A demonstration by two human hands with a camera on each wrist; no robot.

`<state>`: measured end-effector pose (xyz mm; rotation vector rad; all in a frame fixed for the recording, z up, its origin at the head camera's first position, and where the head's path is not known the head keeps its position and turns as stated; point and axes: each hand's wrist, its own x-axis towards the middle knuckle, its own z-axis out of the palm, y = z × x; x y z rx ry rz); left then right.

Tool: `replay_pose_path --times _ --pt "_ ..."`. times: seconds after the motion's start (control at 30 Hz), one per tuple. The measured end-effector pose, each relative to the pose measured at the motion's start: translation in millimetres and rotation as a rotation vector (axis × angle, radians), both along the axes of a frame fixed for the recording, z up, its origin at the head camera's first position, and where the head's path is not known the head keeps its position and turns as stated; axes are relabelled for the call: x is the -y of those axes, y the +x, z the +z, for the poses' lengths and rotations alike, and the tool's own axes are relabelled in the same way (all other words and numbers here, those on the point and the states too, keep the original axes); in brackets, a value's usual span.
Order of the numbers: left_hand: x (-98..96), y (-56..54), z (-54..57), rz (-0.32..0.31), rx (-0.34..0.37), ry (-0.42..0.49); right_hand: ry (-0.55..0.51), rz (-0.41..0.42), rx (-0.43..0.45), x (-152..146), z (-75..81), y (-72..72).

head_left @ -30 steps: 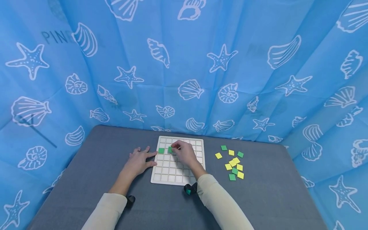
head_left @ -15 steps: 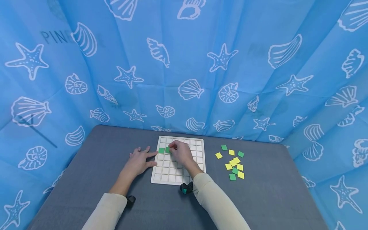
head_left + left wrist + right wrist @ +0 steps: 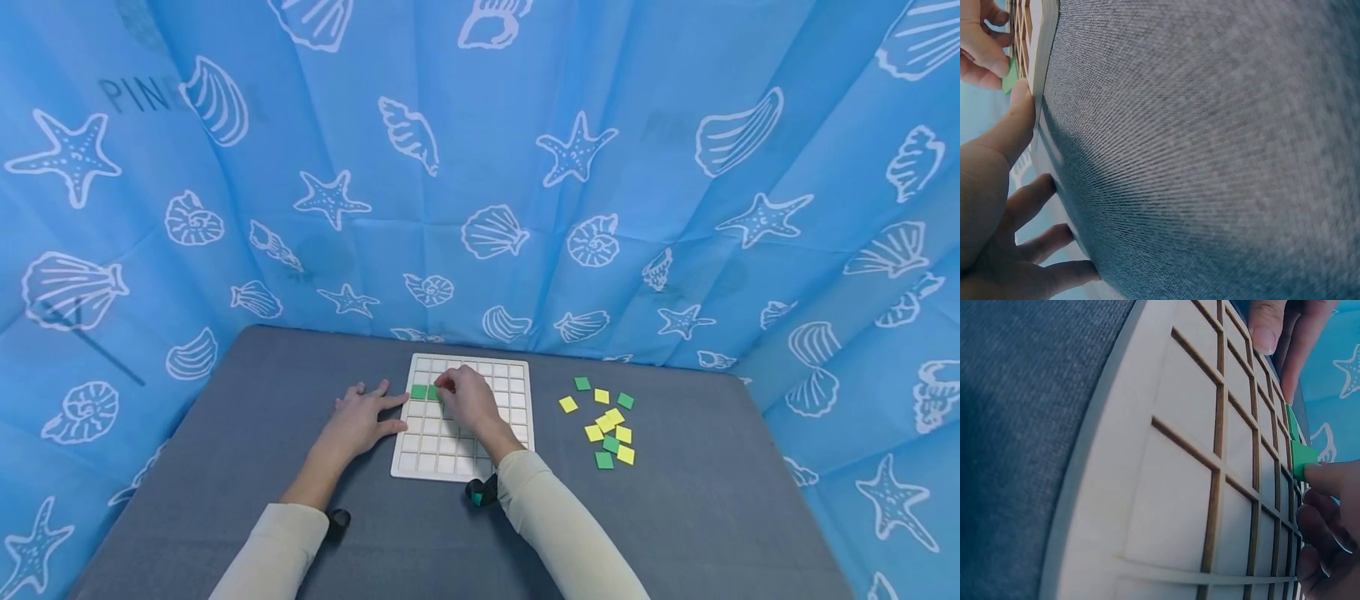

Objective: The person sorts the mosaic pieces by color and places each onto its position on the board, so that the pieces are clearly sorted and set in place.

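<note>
A white board point(image 3: 429, 427) with a raised grid of square cells lies on the table. My left hand point(image 3: 358, 423) is spread out at its left side, thumb and index finger at the board's edge and the other fingertips down on the table. In a left-column cell of the third row sits a green square tile point(image 3: 418, 391). Just right of it, my right hand point(image 3: 468, 398) pinches a second green tile point(image 3: 1302, 460) between thumb and fingers. This tile stands tilted over the neighbouring cell in the right wrist view, partly covered by the fingertips.
Right of the board lie several loose yellow tiles point(image 3: 625, 454) and green tiles point(image 3: 604, 460), some overlapping. The grey table point(image 3: 712, 500) is bounded at the back and sides by a blue curtain point(image 3: 525, 167) with shell prints.
My right hand has moved left with its green tile, bringing it up beside the tile in the left column. My left hand has kept its place at the board's edge.
</note>
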<state>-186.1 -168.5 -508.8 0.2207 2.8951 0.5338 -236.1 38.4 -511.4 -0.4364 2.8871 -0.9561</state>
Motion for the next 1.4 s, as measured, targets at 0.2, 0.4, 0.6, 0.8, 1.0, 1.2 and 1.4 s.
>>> replay_pose_path --times 0.2,0.4,0.6,0.8,1.0,1.2,1.4 --pt "-0.8 2.6 1.5 0.000 0.001 0.003 0.053 0.013 -0.017 -2.7 1.3 2.3" --pt "-1.4 5.7 1.0 0.007 0.002 0.004 0.108 0.042 -0.053 -4.4 -0.1 4.5" --pt "-1.8 6.7 -0.5 0.006 -0.003 0.003 0.135 0.060 -0.055 -6.0 4.4 7.7" --pt "-0.6 4.8 -2.2 0.009 0.001 0.000 0.132 0.106 -0.057 -10.1 9.9 13.8" --pt "1.0 2.9 -2.1 0.014 0.001 -0.008 0.149 0.149 -0.191 -17.1 11.3 20.9" --pt "-1.3 1.8 -0.6 0.009 0.005 -0.004 0.187 0.119 -0.221 -26.0 11.5 23.8" --pt "-1.2 1.4 -0.3 0.012 0.001 0.000 0.251 0.135 -0.216 -33.7 12.9 29.1"
